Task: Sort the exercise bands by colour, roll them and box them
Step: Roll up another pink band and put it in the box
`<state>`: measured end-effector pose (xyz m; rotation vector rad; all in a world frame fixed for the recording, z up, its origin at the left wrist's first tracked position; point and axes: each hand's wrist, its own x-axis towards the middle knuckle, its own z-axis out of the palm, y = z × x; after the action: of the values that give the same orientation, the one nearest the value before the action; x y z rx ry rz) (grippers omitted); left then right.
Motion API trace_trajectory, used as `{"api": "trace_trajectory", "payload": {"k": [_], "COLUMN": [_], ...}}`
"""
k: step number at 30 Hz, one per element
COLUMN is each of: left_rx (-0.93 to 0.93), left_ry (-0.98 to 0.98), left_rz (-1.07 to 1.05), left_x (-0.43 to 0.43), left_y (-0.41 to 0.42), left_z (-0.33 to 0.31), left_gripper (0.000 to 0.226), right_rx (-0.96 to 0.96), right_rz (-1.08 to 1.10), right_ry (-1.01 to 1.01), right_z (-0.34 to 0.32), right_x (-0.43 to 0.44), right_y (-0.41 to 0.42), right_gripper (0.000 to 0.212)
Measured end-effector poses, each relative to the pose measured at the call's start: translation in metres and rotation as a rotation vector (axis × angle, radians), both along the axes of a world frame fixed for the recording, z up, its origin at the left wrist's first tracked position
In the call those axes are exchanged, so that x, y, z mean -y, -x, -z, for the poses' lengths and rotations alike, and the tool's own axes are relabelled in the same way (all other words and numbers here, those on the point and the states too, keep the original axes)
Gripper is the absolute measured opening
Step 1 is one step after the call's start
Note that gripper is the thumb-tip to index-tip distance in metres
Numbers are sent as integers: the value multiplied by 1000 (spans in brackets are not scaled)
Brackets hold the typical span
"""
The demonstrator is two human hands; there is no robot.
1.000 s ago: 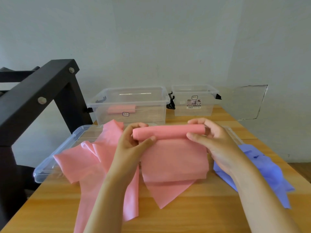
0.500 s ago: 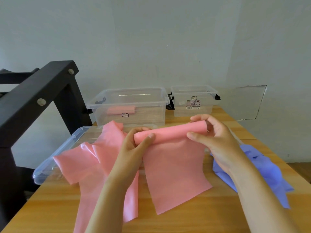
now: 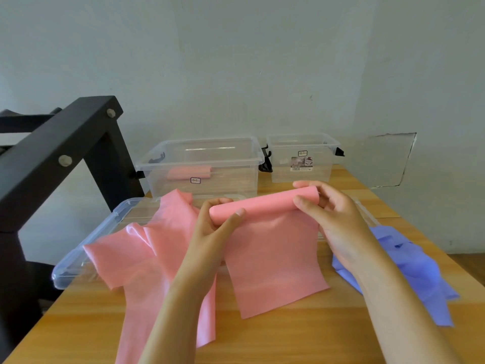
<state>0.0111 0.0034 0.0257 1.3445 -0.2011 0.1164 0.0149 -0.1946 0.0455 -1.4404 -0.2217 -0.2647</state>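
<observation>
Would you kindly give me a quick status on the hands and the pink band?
Left hand, right hand both grip pink band. Part rolled, tail on table. One pink roll in larger box. Nothing in the way.

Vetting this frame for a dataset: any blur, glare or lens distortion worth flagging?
Head view: soft, even light with faint shadows; a glare streak on the larger clear box; the label on the smaller box too soft to read; the loose pink band smeared at its left edge; wide-angle bending toward the frame borders.
</observation>
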Motion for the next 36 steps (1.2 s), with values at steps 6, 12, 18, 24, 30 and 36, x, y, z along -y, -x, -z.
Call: {"api": "trace_trajectory", "payload": {"k": [6,12,18,24,30,36], "left_rx": [-1,34,5,-50,-96,-116], "left_ry": [-26,-37,-11,-12,-17,13], "left_rz": [42,3,-45,-119,-169,-116], "left_x": [0,0,6,4,0,-3], "left_y": [3,0,1,1,-5,-8], "left_z": [-2,1,1,-1,2,3], "left_gripper": [42,28,21,21,23,40], "right_rx": [-7,-26,19,225,232,186], "right_rz": [-7,12,-20,18,9,2], "right_ry": [-21,-33,110,260,434,397], "right_z": [1,2,3,1,5,4], "right_x": [0,-2,-2,-5,-4,-6], "right_y": [-2,-3,0,1,-2,-2], "right_gripper": [23,23,62,55,33,26]}}
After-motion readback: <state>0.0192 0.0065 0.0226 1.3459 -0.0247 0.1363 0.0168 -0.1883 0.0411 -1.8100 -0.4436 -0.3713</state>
